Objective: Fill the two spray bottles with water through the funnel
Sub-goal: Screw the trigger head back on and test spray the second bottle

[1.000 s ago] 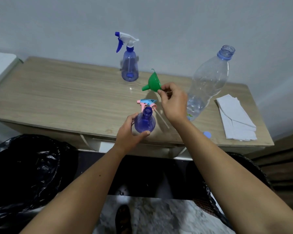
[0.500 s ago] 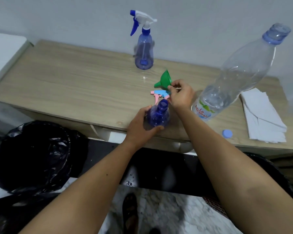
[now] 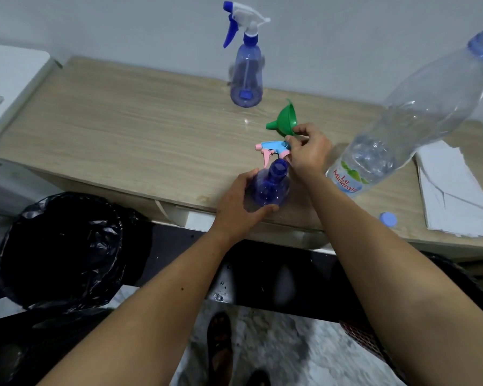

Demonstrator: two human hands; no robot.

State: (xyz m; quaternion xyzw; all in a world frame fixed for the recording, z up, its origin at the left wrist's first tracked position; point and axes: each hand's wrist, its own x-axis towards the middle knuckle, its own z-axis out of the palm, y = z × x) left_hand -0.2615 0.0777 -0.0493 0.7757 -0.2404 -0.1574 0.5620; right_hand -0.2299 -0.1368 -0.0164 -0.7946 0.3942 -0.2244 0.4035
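Observation:
An open blue spray bottle (image 3: 271, 185) stands near the table's front edge, and my left hand (image 3: 239, 203) grips its body. Its pink and light-blue trigger head (image 3: 272, 149) lies on the table just behind it. My right hand (image 3: 308, 153) pinches the rim of the green funnel (image 3: 285, 118), which is tilted with its spout pointing left, a little above and behind the bottle's mouth. A second spray bottle (image 3: 246, 76) with a white and blue trigger stands closed at the back. The big clear water bottle (image 3: 410, 118), uncapped and holding a little water, stands at the right.
A stack of white paper napkins (image 3: 452, 190) lies at the table's right end, with a blue bottle cap (image 3: 388, 218) near the front edge. A bin lined with a black bag (image 3: 64, 246) stands on the floor at the left. A white surface (image 3: 9, 76) adjoins the wooden table (image 3: 129, 129).
The view has moved closer and lower over the table. My right hand has kept hold of the funnel near the trigger head; my left hand has stayed on the open bottle.

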